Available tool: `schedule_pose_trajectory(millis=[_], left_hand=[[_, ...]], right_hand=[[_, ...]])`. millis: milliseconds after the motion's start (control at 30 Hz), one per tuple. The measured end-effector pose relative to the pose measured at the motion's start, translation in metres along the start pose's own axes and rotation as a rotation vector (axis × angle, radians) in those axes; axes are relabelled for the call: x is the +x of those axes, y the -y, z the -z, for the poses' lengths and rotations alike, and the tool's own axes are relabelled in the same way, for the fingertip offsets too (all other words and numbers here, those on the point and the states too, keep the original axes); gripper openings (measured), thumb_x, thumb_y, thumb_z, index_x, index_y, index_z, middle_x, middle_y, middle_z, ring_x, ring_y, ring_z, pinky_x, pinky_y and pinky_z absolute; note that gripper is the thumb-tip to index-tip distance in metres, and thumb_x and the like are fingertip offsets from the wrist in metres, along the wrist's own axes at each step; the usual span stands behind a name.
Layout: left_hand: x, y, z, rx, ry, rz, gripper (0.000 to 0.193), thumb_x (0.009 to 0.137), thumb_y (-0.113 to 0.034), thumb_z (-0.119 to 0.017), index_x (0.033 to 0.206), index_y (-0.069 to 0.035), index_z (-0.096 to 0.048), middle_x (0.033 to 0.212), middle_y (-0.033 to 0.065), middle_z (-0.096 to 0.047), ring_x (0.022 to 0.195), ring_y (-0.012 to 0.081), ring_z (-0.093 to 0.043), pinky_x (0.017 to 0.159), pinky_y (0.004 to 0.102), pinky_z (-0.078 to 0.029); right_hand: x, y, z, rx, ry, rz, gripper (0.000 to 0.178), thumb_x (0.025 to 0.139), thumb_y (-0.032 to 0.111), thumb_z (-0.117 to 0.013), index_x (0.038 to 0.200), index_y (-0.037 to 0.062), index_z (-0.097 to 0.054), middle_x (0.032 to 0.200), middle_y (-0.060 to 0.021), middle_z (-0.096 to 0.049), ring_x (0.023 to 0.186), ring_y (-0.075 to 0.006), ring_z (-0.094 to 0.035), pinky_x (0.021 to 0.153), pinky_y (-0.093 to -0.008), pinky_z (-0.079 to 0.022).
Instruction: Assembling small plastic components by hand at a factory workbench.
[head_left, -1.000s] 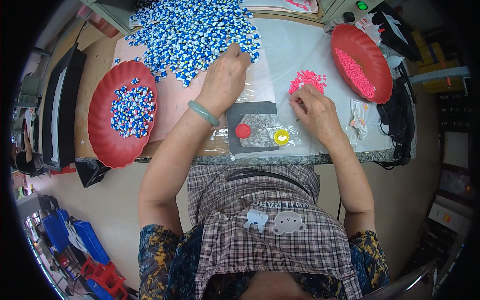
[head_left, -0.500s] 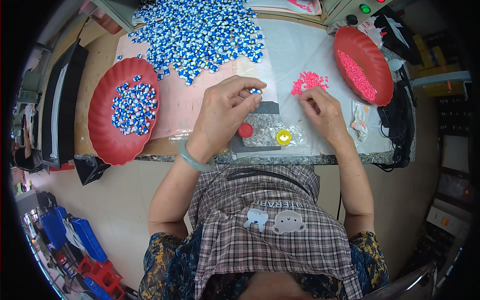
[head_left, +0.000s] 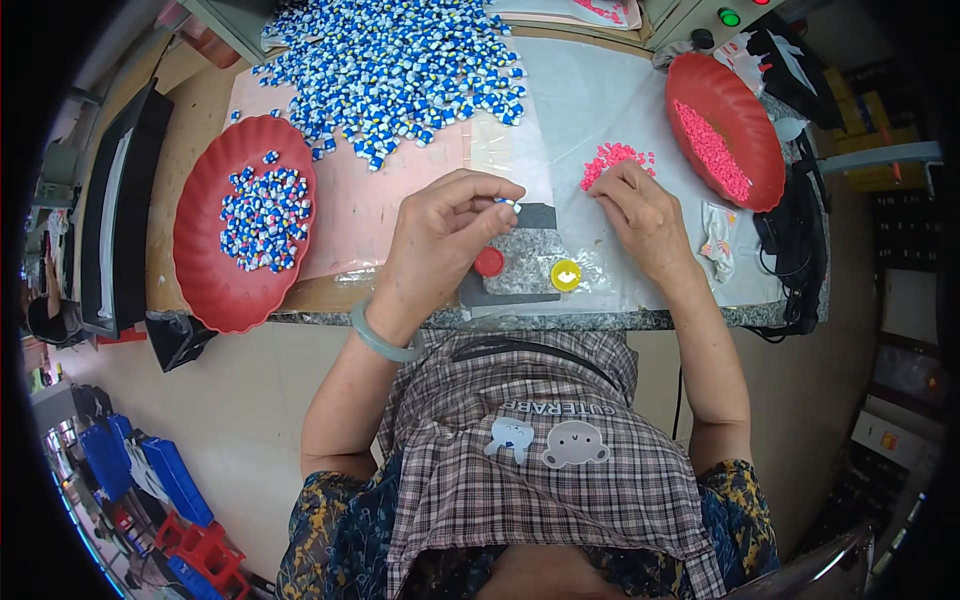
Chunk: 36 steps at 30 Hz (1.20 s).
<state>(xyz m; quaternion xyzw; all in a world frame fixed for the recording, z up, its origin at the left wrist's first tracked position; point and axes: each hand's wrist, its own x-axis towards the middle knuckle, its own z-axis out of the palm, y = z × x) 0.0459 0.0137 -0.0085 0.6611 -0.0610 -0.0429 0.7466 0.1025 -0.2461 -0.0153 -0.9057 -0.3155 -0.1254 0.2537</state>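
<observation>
My left hand [head_left: 432, 235] pinches a small blue-and-white piece [head_left: 509, 204] between thumb and forefinger, above a dark mat with a speckled grey slab [head_left: 525, 248]. My right hand [head_left: 648, 222] is closed in a pinch beside a loose pile of small pink pieces [head_left: 622, 155]; anything between its fingertips is too small to make out. On the slab's near side sit a round red cap [head_left: 489, 262] at the left and a round yellow cap [head_left: 566, 275] at the right, its middle shiny and pale.
A large heap of blue-and-white pieces [head_left: 400, 70] covers the far left. A red scalloped bowl [head_left: 205, 285] at the left holds similar pieces, some showing pink. Another red bowl [head_left: 755, 130] at the right holds pink pieces. A crumpled white packet [head_left: 718, 245] lies near it.
My left hand has lowered slightly toward me with the blue-and-white piece, which now sits lower between its fingertips. My right hand has shifted a little, its fingers still pinched by the pink pile.
</observation>
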Motion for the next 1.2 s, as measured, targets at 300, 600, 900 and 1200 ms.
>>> schedule_pose_trajectory(millis=[300,600,900,1200], left_hand=[[-0.005,0.000,-0.009,-0.039,-0.037,0.031,0.019,0.094,0.002,-0.067,0.112,0.005,-0.069,0.095,0.0083,-0.069,0.080,0.0074,-0.066,0.067,0.0201,-0.054],[-0.005,-0.002,-0.013,-0.026,-0.009,0.087,0.018,0.095,0.000,-0.067,0.112,0.004,-0.069,0.088,0.0056,-0.069,0.064,0.0025,-0.058,0.052,0.0177,-0.044],[-0.006,-0.003,-0.010,-0.011,-0.031,0.038,0.018,0.096,-0.002,-0.066,0.112,0.003,-0.069,0.089,0.0064,-0.070,0.067,0.0034,-0.060,0.054,0.0185,-0.045],[-0.007,-0.003,-0.008,0.017,0.009,0.114,0.019,0.099,-0.001,-0.061,0.115,0.004,-0.068,0.109,0.0079,-0.070,0.093,0.0130,-0.067,0.084,0.0263,-0.056]], right_hand=[[0.008,-0.010,0.005,-0.140,0.132,0.068,0.013,0.085,0.003,-0.071,0.095,0.0043,-0.063,0.094,-0.0090,-0.063,0.085,-0.0313,-0.067,0.069,-0.0416,-0.054],[0.003,-0.003,0.007,-0.095,0.138,0.022,0.013,0.084,0.002,-0.070,0.095,0.0033,-0.063,0.095,-0.0089,-0.063,0.086,-0.0297,-0.067,0.070,-0.0402,-0.054],[-0.002,-0.016,0.012,0.010,0.027,-0.032,0.015,0.083,-0.006,-0.069,0.097,-0.0004,-0.067,0.095,-0.0133,-0.067,0.088,-0.0302,-0.068,0.077,-0.0382,-0.054],[0.003,-0.011,0.010,-0.052,0.141,0.029,0.013,0.084,-0.002,-0.071,0.097,0.0006,-0.069,0.099,-0.0119,-0.067,0.089,-0.0288,-0.068,0.076,-0.0359,-0.055]])
